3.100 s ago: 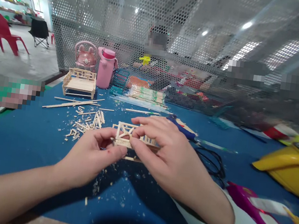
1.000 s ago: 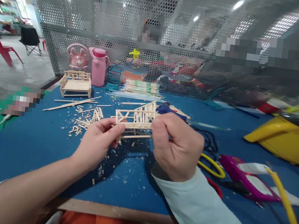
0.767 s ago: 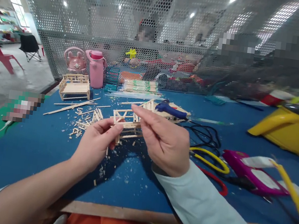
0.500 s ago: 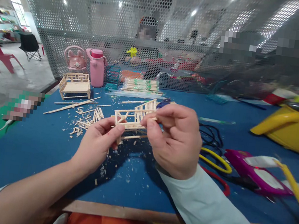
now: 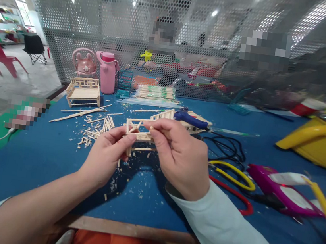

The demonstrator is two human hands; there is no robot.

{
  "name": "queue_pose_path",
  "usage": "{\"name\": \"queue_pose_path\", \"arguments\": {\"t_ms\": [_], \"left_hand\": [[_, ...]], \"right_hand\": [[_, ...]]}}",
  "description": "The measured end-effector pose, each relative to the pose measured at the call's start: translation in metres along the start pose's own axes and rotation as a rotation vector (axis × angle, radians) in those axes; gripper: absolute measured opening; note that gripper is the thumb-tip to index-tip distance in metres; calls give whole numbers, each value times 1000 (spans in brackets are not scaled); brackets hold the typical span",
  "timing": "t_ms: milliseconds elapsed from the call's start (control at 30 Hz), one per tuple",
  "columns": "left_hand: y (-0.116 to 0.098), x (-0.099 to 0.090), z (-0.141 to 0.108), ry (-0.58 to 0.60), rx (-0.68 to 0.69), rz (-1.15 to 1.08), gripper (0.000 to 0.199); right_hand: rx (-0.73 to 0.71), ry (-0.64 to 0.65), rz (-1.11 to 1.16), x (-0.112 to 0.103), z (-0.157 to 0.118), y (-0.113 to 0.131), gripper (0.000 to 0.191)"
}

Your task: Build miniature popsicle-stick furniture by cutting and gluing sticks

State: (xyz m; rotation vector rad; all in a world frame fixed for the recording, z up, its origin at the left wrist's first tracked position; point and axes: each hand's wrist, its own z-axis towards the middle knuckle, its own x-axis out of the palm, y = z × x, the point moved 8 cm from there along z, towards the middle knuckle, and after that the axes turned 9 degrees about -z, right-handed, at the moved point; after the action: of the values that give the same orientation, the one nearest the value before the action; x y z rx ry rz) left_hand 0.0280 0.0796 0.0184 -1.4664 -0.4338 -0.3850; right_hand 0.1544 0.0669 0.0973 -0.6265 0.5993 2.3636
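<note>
Clamping the left end of a small wooden stick frame (image 5: 142,137), my left hand (image 5: 105,153) has its thumb pressed on the near rail and its fingers curled behind. My right hand (image 5: 182,158) has thumb and forefinger brought together on a short stick piece (image 5: 151,128), whose pale end just shows between the tips. From my end I can't tell whether that piece touches the frame. The frame sits at mid-view, level, its crossed braces showing between the two hands; its right part is hidden behind the right fingers. Past those knuckles I see a slanting slatted section (image 5: 162,115).

Below, crumbs litter the blue tabletop (image 5: 142,207). Just beyond the left hand I have a heap of cut stick pieces (image 5: 97,131), with longer sticks (image 5: 79,113) lying across each other behind it. Farther back stands a miniature stick bench (image 5: 84,93), near a pink bottle (image 5: 107,76). Wrapped stick bundles (image 5: 156,92) lie to the right of the bottle, before a perforated metal screen (image 5: 116,23).

Beyond the right hand I get a blue-handled tool (image 5: 192,120); a black cord (image 5: 229,145) coils to its right. Nearer me, a yellow loop (image 5: 235,181) and a red loop (image 5: 244,207) lie beside the right sleeve (image 5: 221,229).
</note>
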Motion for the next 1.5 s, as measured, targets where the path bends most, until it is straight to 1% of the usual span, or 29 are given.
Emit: {"name": "queue_pose_path", "arguments": {"t_ms": [67, 100, 200, 267, 433, 600, 767, 900, 1167, 1300, 1500], "left_hand": [[0, 1, 0, 5, 8, -3, 18], [0, 2, 0, 8, 12, -2, 18], [0, 2, 0, 10, 16, -8, 17], [1, 3, 0, 12, 8, -17, 17], [2, 3, 0, 24, 10, -22, 16], [4, 3, 0, 34, 17, -19, 16], [6, 4, 0, 40, 12, -20, 11], [5, 3, -1, 36, 14, -22, 7], [5, 0, -3, 17, -5, -6, 13], [1, -1, -2, 7, 17, 39, 21], [-3, -5, -1, -33, 18, 102, 25]], "right_hand": [[-45, 24, -60, 2, 1, 7, 12], [-64, 15, -77, 2, 1, 9, 12], [-71, -64, -108, -2, 0, 12, 12], [-53, -81, -145, -3, 0, 11, 12], [-35, -3, -201, 2, 2, 11, 15], [8, 11, -220, 4, 3, 8, 15], [14, 17, -207, 3, 4, 7, 15], [59, -2, -169, 3, 3, 4, 16], [72, -61, -123, 5, -2, 6, 16], [29, -33, -124, 7, -3, 9, 14], [-79, 26, -127, 10, -4, 16, 16]]}}
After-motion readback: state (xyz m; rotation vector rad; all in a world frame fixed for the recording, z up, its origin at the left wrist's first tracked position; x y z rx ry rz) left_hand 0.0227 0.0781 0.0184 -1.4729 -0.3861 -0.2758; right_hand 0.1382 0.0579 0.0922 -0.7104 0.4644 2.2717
